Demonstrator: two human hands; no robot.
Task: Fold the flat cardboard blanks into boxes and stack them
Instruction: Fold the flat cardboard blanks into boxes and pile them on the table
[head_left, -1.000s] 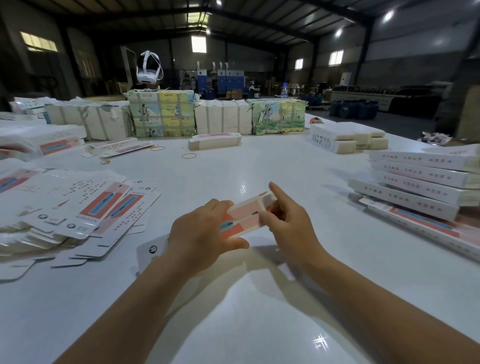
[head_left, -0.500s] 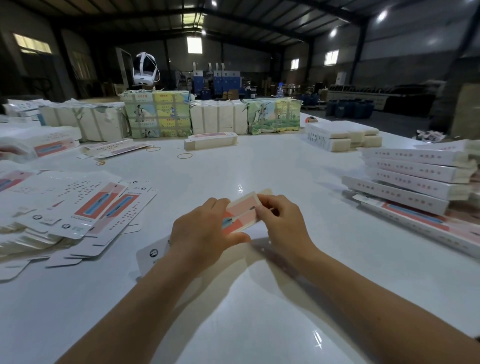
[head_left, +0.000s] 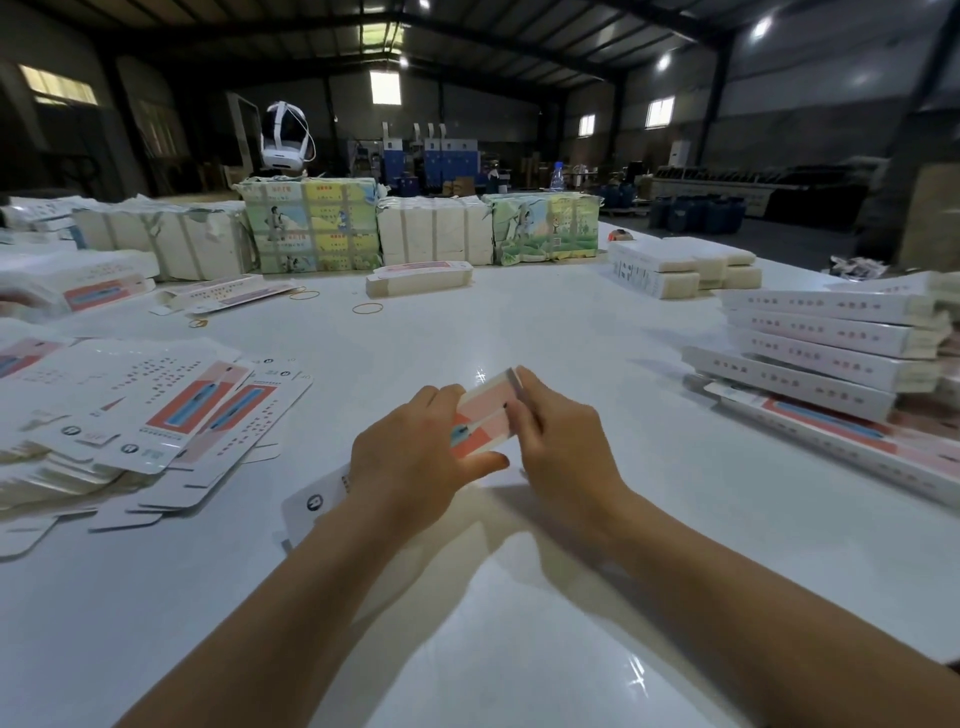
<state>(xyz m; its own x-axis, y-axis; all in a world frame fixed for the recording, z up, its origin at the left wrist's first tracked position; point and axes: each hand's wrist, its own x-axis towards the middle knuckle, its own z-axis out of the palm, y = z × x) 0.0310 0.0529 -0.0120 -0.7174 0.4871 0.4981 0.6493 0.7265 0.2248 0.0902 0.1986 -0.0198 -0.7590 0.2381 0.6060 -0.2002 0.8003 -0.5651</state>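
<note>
I hold one long white and pink cardboard box (head_left: 485, 415) over the white table (head_left: 519, 597), its far end pointing away from me. My left hand (head_left: 415, 457) grips its middle, thumb along the near side. My right hand (head_left: 558, 447) closes its fingers on the far end flap. The box's near end (head_left: 317, 501) sticks out under my left wrist. A heap of flat printed blanks (head_left: 156, 410) lies to the left. A stack of folded boxes (head_left: 821, 343) stands to the right.
Wrapped bundles of blanks (head_left: 311, 228) line the far edge, with a white headset (head_left: 284, 135) on top. A short pile of blanks (head_left: 420, 278) and loose rubber bands (head_left: 367, 308) lie mid-table. More white stacks (head_left: 680, 265) sit at the far right.
My right hand's fingers have curled from pointing out to pressing the far end flap in. The box has tilted slightly more upright between my hands.
</note>
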